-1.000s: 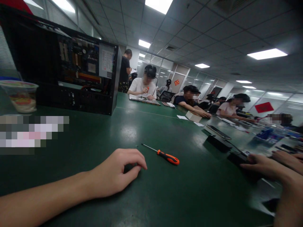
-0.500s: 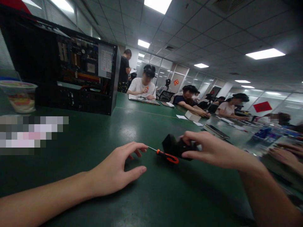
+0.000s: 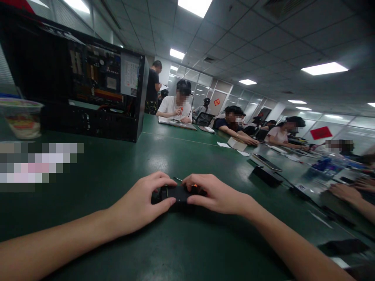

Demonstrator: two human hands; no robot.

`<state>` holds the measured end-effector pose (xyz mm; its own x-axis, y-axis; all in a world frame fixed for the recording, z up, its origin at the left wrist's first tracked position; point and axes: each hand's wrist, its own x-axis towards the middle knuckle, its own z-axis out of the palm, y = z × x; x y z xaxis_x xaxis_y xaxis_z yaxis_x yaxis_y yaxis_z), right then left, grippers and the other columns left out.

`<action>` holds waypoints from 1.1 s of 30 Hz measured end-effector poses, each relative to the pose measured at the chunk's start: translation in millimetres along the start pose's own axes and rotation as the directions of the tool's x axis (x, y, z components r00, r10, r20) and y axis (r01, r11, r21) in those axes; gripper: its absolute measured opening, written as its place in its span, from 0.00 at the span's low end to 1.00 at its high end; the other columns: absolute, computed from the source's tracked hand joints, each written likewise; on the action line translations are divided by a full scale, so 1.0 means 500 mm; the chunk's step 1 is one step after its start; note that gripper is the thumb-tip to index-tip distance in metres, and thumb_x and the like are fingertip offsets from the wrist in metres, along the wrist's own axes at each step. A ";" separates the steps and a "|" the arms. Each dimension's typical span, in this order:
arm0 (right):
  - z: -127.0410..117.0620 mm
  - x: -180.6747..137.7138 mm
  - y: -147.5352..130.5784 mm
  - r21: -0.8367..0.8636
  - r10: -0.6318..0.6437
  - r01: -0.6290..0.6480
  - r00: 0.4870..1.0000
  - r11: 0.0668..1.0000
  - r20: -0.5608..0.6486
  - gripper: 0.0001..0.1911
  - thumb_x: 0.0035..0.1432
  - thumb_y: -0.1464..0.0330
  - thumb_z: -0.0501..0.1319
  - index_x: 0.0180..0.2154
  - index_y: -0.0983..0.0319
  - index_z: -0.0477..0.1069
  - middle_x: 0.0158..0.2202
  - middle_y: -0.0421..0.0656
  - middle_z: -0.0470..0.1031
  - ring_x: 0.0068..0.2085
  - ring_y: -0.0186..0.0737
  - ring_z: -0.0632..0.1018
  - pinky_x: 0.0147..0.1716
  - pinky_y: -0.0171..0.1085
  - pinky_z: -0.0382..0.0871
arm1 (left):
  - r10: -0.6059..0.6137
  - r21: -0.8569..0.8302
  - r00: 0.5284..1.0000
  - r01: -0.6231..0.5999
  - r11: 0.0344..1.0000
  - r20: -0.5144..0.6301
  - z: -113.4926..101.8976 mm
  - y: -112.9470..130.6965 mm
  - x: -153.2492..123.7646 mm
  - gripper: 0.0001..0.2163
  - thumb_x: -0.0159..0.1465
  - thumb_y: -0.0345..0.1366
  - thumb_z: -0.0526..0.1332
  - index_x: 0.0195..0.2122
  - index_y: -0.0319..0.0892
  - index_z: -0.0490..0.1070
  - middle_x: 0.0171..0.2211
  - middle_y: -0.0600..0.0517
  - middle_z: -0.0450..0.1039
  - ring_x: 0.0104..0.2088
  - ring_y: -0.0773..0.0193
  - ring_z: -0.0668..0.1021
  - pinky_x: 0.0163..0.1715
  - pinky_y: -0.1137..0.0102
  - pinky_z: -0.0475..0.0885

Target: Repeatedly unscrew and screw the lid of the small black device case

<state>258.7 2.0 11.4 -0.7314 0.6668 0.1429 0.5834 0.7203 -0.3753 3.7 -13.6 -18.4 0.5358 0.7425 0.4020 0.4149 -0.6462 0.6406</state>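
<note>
A small black rectangular device (image 3: 178, 194) is held low over the green table (image 3: 166, 249), between both hands. My left hand (image 3: 140, 201) grips its left end, thumb at the near side and fingers at the far side. At the other end, my right hand (image 3: 215, 193) has its thumb and fingers closed on the device. Behind it lies a screwdriver (image 3: 177, 179); its metal shaft shows between the hands, while the black and orange handle is mostly hidden by my right hand.
An opened black computer case (image 3: 88, 123) stands at the left, with a plastic cup (image 3: 25, 121) before it. To the right are a black box (image 3: 266, 175), a phone (image 3: 266, 162) and a co-worker's hand (image 3: 347, 193). Other people sit along the table farther back.
My right hand has brought the black device left and turned it level, in front of the screwdriver. My left hand, open before, has closed on the device's left end.
</note>
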 end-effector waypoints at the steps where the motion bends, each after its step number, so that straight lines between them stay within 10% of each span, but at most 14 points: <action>1: -0.010 -0.005 0.011 0.005 0.030 -0.030 1.000 1.000 -0.006 0.19 0.68 0.52 0.59 0.45 0.61 0.70 0.44 0.47 0.77 0.41 0.40 0.76 0.41 0.39 0.69 | -0.006 0.006 1.000 0.006 1.000 0.004 0.000 -0.001 0.000 0.12 0.65 0.37 0.65 0.49 0.44 0.79 0.49 0.47 0.78 0.46 0.55 0.79 0.47 0.64 0.75; 9: -0.052 -0.030 0.107 -0.100 0.249 -0.236 0.959 0.966 0.139 0.28 0.65 0.48 0.60 0.52 0.64 0.73 0.42 0.47 0.78 0.39 0.41 0.77 0.38 0.38 0.70 | -0.025 0.013 0.999 0.025 1.000 0.021 -0.002 0.000 -0.001 0.14 0.66 0.40 0.64 0.51 0.43 0.79 0.51 0.46 0.79 0.49 0.53 0.80 0.51 0.61 0.75; 17: -0.056 -0.029 0.065 -0.069 0.265 -0.256 0.917 0.964 0.299 0.27 0.62 0.49 0.64 0.51 0.64 0.75 0.39 0.44 0.79 0.34 0.37 0.76 0.31 0.34 0.67 | -0.019 0.025 0.999 0.018 1.000 0.050 -0.001 -0.004 -0.001 0.16 0.67 0.40 0.63 0.54 0.42 0.77 0.52 0.46 0.79 0.51 0.52 0.80 0.54 0.60 0.73; 33: -0.044 -0.027 0.071 -0.095 0.265 -0.249 0.938 0.964 0.222 0.21 0.62 0.59 0.64 0.52 0.64 0.77 0.42 0.47 0.80 0.38 0.41 0.77 0.36 0.37 0.69 | -0.076 0.040 0.992 0.072 0.997 0.099 -0.011 0.011 -0.002 0.15 0.66 0.39 0.62 0.53 0.44 0.77 0.50 0.49 0.80 0.48 0.54 0.80 0.49 0.62 0.74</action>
<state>296.9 22.6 16.2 -0.6105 0.7738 -0.1689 0.7781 0.5462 -0.3101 1.4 -16.7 -11.6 0.5726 0.7684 0.2858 0.4814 -0.5973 0.6414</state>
